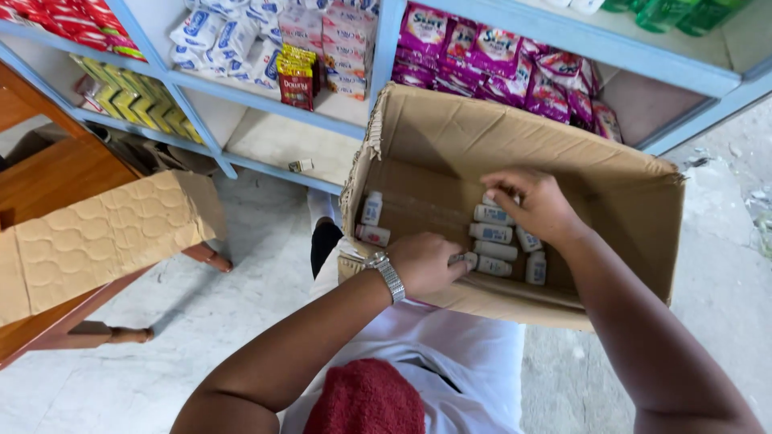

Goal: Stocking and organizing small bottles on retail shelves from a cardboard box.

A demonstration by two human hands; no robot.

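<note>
An open brown cardboard box [450, 137] rests on my lap, with several small white bottles [492, 234] lying on its bottom. My left hand [422, 263], with a metal watch on the wrist, reaches over the near wall and its fingers close on one white bottle [469, 259] at the box's near edge. My right hand [532, 202] is deeper in the box, fingers curled over a white bottle [490, 198] at the top of the row. Two more bottles [371, 221] lie apart at the box's left side.
Pale blue shelves [273, 92] behind the box hold purple sachets [515, 68], white and pink packets and yellow packs. A wooden table [48, 177] with a cardboard sheet [104, 237] over its edge stands at the left on the marble floor.
</note>
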